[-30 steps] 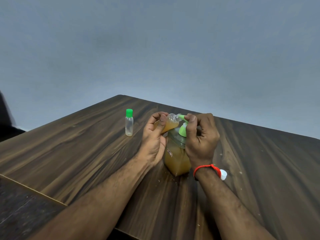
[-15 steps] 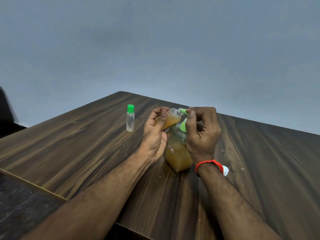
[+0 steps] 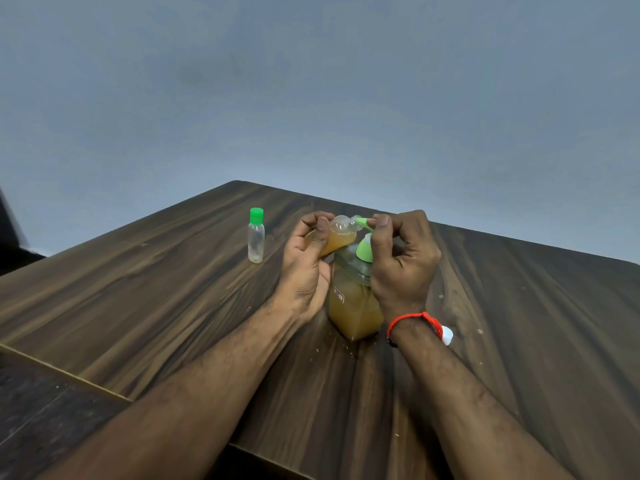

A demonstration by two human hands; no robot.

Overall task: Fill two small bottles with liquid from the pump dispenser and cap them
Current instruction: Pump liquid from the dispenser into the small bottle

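My left hand (image 3: 306, 268) holds a small clear bottle (image 3: 337, 237) tilted on its side, more than half full of amber liquid, its mouth against the green nozzle. My right hand (image 3: 401, 258) grips the green pump head (image 3: 364, 249) of the dispenser (image 3: 353, 306), a square clear jar of amber liquid standing on the table. A second small bottle (image 3: 256, 237) with a green cap stands upright to the left, and looks empty.
The dark wooden table (image 3: 138, 306) ends in a corner at the back and an edge at the near left. A small white cap-like object (image 3: 446, 335) lies by my right wrist. Small droplets dot the wood around the dispenser.
The view has shifted a little between frames. Both hands keep the same hold on the small bottle and the pump head.
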